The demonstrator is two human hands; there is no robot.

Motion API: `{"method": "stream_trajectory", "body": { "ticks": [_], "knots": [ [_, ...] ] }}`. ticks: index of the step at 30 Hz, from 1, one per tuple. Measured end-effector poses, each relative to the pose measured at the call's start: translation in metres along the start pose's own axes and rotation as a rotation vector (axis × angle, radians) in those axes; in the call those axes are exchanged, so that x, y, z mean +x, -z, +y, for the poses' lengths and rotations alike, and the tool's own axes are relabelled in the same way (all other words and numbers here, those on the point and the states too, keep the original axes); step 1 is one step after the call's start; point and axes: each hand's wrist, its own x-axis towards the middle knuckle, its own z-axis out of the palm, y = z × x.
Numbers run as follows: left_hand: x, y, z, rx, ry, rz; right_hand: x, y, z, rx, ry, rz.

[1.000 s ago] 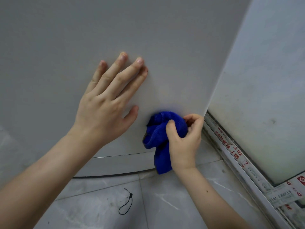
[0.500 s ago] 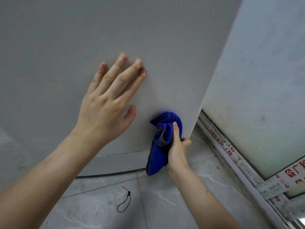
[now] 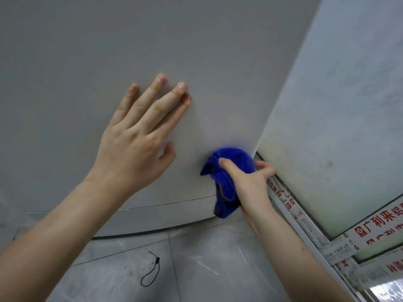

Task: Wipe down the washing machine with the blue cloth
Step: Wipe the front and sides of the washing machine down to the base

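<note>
Cloth [image 3: 231, 162], bunched in the right hand's [image 3: 250, 184] curled grip, sits low at the washing machine's [image 3: 152, 40] right edge. Left hand [image 3: 135, 138] lies flat, fingers straight, against it. Risk: the cloth hangs loose and may drag on the floor [image 3: 218, 269].

Home laundry corner: washing machine [image 3: 196, 51], marble-look floor tiles [image 3: 218, 269], sliding-door frame [image 3: 305, 227].

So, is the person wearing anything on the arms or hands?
No. The left forearm and right forearm are bare to the frame edge, no sleeve in view. The left hand and right hand carry no glove, ring or watch; nails look short, unpainted.
</note>
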Motion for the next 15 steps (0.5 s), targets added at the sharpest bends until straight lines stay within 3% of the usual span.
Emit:
{"method": "stream_trajectory", "body": {
  "ticks": [2,4,10,15],
  "knots": [
    [0.000,-0.001,-0.001,0.000,-0.001,0.003,0.004,0.019,-0.001,-0.257,0.182,0.132],
    [0.000,-0.002,-0.002,-0.002,-0.003,0.007,0.015,0.036,-0.007,-0.337,0.317,0.219],
    [-0.003,-0.006,-0.002,-0.001,-0.001,0.034,0.029,0.024,-0.011,-0.020,0.596,0.219],
    [-0.019,-0.010,-0.006,0.026,-0.026,0.052,0.035,-0.015,0.033,-0.115,0.698,0.351]
  ]
}}
